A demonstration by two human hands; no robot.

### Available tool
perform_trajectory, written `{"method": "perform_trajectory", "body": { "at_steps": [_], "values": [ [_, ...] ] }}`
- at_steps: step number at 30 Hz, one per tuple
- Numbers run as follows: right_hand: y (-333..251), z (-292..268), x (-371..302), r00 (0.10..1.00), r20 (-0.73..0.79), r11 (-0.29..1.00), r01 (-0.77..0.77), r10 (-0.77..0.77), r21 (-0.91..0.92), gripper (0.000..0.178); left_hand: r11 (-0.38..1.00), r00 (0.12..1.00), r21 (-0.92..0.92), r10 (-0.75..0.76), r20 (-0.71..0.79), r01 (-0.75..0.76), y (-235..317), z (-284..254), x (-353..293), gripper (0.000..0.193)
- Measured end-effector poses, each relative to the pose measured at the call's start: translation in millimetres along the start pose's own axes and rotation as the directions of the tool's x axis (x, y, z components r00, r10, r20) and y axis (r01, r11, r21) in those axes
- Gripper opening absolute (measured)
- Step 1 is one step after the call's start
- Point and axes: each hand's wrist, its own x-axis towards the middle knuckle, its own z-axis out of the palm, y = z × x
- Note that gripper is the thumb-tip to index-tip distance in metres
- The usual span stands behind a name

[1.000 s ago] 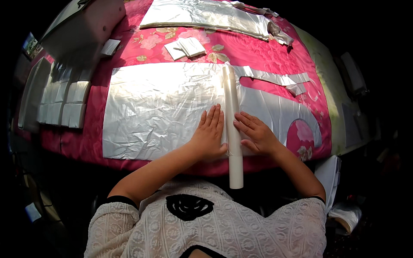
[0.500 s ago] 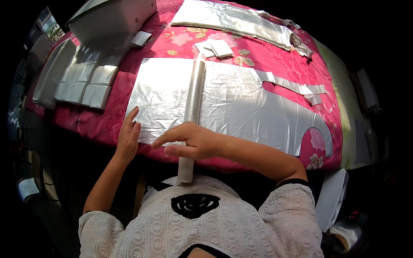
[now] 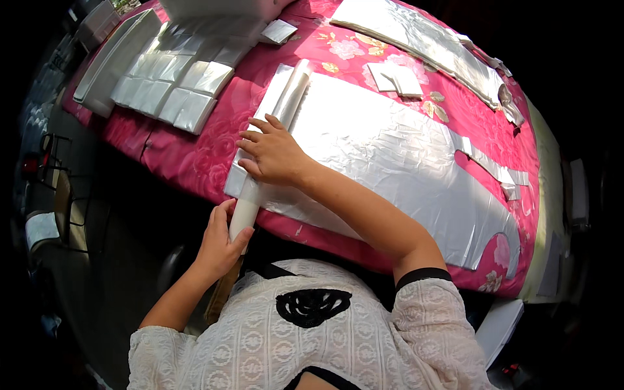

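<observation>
A long pale tube [image 3: 294, 93] with a shiny film-like surface lies across the left part of a flat white plastic bag [image 3: 370, 149] with cut-out handles. My left hand [image 3: 223, 239] is closed around the tube's near end, which juts past the table edge; its thumb and fingers are on opposite sides. My right hand [image 3: 273, 155] rests palm down on the middle of the tube, its fingers spread and stretched out. The bag's left end shows as a narrow strip beyond the tube.
A pink flowered cloth [image 3: 214, 146] covers the table. Several folded white packets [image 3: 195, 107] lie in rows at left, beside a pale tray [image 3: 117, 62] and a white box [image 3: 221, 6]. Two folded pieces [image 3: 398, 79] and a bag stack [image 3: 416, 42] lie farther back.
The tube has moved left across the bag, with more bag now to its right. My left hand has taken hold of its near end; my right hand has flattened onto it. The view has shifted.
</observation>
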Motion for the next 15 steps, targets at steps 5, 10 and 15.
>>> {"method": "perform_trajectory", "body": {
  "at_steps": [5,10,15],
  "values": [
    [-40.7,41.4,27.4,0.833,-0.375,0.908,-0.326,0.407,0.262,0.064,0.962,0.972,-0.166,-0.23,-0.056,0.218,-21.7,1.9,5.0,0.056],
    [-29.9,30.2,28.7,0.52,-0.351,0.492,-0.159,0.779,0.856,0.076,0.494,0.904,-0.761,-0.164,0.394,0.421,-8.6,-4.9,-2.0,0.059],
    [-10.1,-26.6,3.9,0.804,0.207,-0.578,0.197,0.558,0.792,0.05,0.11,0.646,-0.745,0.427,0.633,0.658,8.3,-2.3,11.0,0.078]
  ]
}}
